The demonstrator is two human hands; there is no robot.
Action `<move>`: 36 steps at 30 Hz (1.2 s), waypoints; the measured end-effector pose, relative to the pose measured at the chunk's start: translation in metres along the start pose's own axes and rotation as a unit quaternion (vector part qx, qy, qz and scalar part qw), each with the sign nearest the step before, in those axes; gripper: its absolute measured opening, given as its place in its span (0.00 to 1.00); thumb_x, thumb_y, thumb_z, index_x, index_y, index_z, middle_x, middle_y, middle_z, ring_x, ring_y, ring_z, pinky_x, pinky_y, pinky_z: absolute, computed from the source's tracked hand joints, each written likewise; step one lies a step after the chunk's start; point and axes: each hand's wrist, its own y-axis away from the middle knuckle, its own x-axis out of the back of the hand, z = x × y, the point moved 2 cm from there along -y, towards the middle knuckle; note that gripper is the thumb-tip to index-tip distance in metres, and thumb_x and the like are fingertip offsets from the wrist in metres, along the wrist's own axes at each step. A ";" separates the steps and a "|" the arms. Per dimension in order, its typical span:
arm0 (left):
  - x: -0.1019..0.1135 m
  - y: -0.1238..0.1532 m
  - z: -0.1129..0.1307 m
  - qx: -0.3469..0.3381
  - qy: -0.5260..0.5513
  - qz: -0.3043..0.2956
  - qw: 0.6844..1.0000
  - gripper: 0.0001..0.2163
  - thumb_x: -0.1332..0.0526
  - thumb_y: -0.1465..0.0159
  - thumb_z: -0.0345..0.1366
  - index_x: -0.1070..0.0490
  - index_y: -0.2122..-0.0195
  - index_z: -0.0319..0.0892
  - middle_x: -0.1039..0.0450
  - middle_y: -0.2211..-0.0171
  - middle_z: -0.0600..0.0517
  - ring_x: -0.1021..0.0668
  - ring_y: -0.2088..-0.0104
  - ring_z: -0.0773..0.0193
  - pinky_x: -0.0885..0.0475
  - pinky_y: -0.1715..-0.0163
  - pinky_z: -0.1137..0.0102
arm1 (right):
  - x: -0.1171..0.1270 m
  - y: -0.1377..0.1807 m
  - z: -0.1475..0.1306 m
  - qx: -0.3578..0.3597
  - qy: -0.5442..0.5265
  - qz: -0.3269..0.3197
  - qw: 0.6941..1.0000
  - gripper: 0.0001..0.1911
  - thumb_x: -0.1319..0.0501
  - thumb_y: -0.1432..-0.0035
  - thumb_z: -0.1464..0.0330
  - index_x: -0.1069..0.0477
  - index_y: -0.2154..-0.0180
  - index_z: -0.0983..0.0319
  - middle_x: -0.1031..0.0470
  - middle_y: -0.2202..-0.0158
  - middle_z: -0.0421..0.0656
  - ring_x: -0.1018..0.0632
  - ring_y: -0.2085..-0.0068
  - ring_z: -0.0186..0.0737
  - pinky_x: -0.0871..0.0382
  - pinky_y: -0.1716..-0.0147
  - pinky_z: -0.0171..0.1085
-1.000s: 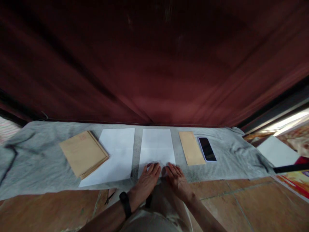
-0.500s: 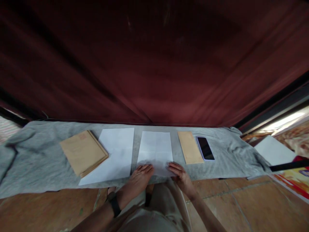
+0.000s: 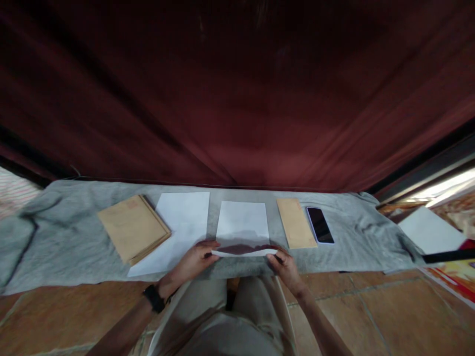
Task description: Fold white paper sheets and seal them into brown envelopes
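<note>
A white sheet of paper (image 3: 243, 222) lies in front of me, its near edge raised and folded up into a narrow strip. My left hand (image 3: 202, 256) pinches the left end of that strip between thumb and fingers. At the right end, my right hand (image 3: 282, 261) grips the strip the same way. Left of it lies another white sheet (image 3: 187, 217), partly under a stack of brown envelopes (image 3: 133, 227). A single brown envelope (image 3: 296, 223) is just to the right of the held sheet.
Beside the single envelope rests a phone (image 3: 320, 225) with a dark screen. Everything lies on a grey cloth (image 3: 365, 232) over a narrow surface. A dark red curtain (image 3: 237, 123) hangs behind it. Another white sheet (image 3: 430, 230) is off to the far right.
My hands have gone from lying flat on the sheet's near edge to gripping its two ends. That edge is now lifted off the cloth, and the hands are farther apart.
</note>
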 end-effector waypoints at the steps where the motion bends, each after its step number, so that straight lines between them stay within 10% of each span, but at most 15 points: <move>1: 0.000 -0.003 0.002 -0.010 -0.003 0.005 1.000 0.11 0.38 0.36 0.41 0.19 0.60 0.43 0.22 0.45 0.45 0.22 0.43 0.53 0.28 0.42 0.60 | -0.001 -0.002 -0.001 -0.015 -0.009 0.009 1.000 0.21 0.43 0.32 0.53 0.19 0.58 0.59 0.18 0.56 0.48 0.19 0.53 0.49 0.24 0.50 0.46; 8: 0.005 -0.026 0.011 -0.069 -0.029 0.009 0.997 0.11 0.39 0.35 0.42 0.20 0.59 0.43 0.21 0.48 0.45 0.24 0.43 0.53 0.33 0.39 0.59 | -0.005 -0.020 -0.001 -0.070 -0.041 0.049 0.995 0.24 0.45 0.33 0.51 0.22 0.51 0.61 0.17 0.56 0.47 0.19 0.52 0.50 0.25 0.49 0.45; 12: 0.007 -0.034 0.009 0.024 0.016 0.023 0.999 0.19 0.43 0.33 0.49 0.21 0.70 0.42 0.19 0.66 0.48 0.21 0.61 0.57 0.26 0.53 0.64 | -0.005 -0.036 0.003 -0.078 -0.032 0.053 0.995 0.24 0.46 0.34 0.51 0.22 0.52 0.60 0.17 0.57 0.47 0.18 0.55 0.49 0.25 0.52 0.44; 19: -0.006 -0.037 0.008 0.113 0.153 0.083 0.978 0.22 0.40 0.39 0.55 0.20 0.64 0.39 0.19 0.66 0.50 0.21 0.63 0.57 0.27 0.62 0.67 | -0.006 -0.062 0.007 -0.089 0.067 0.029 0.993 0.23 0.48 0.33 0.51 0.24 0.65 0.60 0.21 0.71 0.43 0.21 0.67 0.45 0.29 0.67 0.38; 36: 0.008 -0.092 0.016 0.250 -0.113 0.130 0.953 0.10 0.41 0.33 0.38 0.29 0.72 0.44 0.30 0.79 0.55 0.25 0.72 0.64 0.40 0.72 0.72 | -0.020 -0.105 -0.008 -0.155 0.391 0.006 0.907 0.19 0.48 0.27 0.59 0.23 0.55 0.62 0.18 0.67 0.51 0.16 0.63 0.47 0.29 0.64 0.37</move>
